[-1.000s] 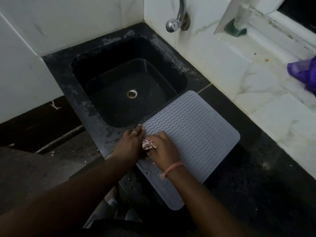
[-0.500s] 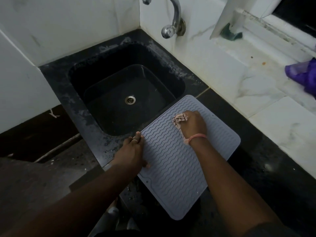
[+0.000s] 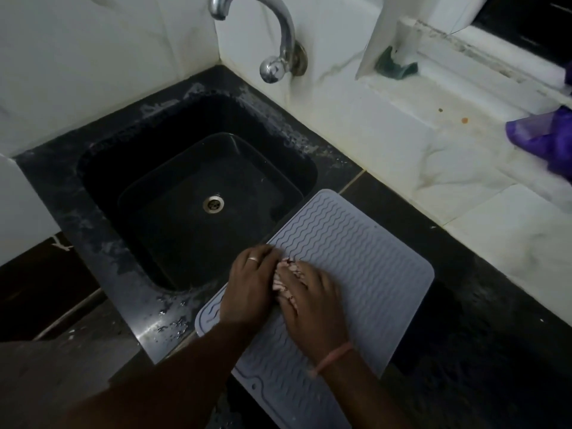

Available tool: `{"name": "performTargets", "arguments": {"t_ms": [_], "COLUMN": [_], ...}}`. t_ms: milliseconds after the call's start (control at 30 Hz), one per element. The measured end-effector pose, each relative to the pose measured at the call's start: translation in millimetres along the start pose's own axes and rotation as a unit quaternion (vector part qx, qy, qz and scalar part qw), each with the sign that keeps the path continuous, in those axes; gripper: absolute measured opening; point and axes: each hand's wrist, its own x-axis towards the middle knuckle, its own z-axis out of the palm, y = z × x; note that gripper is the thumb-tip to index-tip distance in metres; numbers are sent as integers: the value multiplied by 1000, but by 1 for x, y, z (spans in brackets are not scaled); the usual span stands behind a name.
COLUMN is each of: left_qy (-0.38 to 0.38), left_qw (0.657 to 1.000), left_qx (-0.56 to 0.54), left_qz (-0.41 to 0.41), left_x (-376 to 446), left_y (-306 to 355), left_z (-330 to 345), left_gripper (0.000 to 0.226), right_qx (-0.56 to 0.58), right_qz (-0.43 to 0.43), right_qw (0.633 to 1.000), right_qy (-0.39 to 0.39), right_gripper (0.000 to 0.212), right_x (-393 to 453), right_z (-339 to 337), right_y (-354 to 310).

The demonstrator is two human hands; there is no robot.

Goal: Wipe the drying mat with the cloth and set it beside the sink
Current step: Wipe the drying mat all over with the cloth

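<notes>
The mat [image 3: 346, 261], grey with wavy ridges, lies flat on the dark counter [image 3: 464, 305] just right of the sink [image 3: 102, 168], its left corner right up against the sink's rim. The near end runs out of view at the bottom, under the forearms.

Left hand [image 3: 250, 289] sits on the mat's left edge, fingers curled over it near the sink side, holding it down. There's a ring on one finger. Right hand [image 3: 309, 301] is right next to it, touching or close to it, fingers bent down over the cloth [image 3: 286, 275], pressing it onto the mat. Only a bit of the pinkish patterned cloth pokes out between the two hands, the rest is hidden under the right palm. An orange band is on the right wrist.

Stuff around: sink is black with a metal drain in the middle, and there are water drops on the counter near its front corner. A chrome tap [image 3: 275, 38] comes out of the white tile wall above the sink's back right corner. Further right there's a white ledge with a green scrubber [image 3: 393, 65] tucked by a white frame, and something purple [image 3: 544, 137] at the far right edge, partly cut off. Both are well apart from the mat.
</notes>
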Motion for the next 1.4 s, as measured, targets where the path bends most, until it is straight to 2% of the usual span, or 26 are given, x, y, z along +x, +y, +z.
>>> {"name": "performTargets", "arguments": {"t_ms": [200, 300, 467, 567, 667, 767, 833, 967, 1033, 1133, 1300, 1400], "left_qy": [-16, -43, -59, -55, -31, 25, 26, -24, -49, -91, -95, -74], "left_qw": [1000, 999, 997, 996, 996, 996, 997, 998, 996, 993, 993, 994], "left_qx": [20, 32, 49, 64, 78, 60, 36, 55, 58, 63, 63, 74], "left_qz": [7, -3, -6, -7, -25, -62, -60, -34, -38, -42, -41, -32], "left_x": [1, 1, 2, 3, 8, 34, 48, 48, 49, 50, 51, 52], "left_y": [-5, -8, -9, -7, 4, 19, 22, 17, 16, 17, 17, 16], "left_z": [6, 8, 9, 9, 4, 0, 6, 13, 11, 9, 8, 10], "left_gripper": [54, 61, 69, 67, 50, 36, 43, 58, 58, 62, 60, 56], "right_qx": [29, 46, 31, 31, 88, 81, 50, 13, 20, 5, -25, 40], "right_qz": [-57, -8, 110, 165, 98, 23, 23, 4, 30, 112, 196, 165], "right_qw": [998, 999, 992, 983, 989, 996, 998, 1000, 999, 993, 977, 982], "right_qy": [-28, -22, 49, 75, 61, -9, -21, -10, -6, 42, 75, 85], "right_gripper": [40, 39, 35, 35, 36, 42, 43, 41, 39, 39, 41, 40], "right_x": [35, 68, 122, 129, 98, 64, 62, 76, 90, 118, 143, 121], "right_z": [-16, -32, -52, -56, -49, -30, -23, -28, -32, -38, -47, -37], "right_y": [26, 62, 102, 88, 53, 24, 21, 35, 51, 74, 74, 46]}}
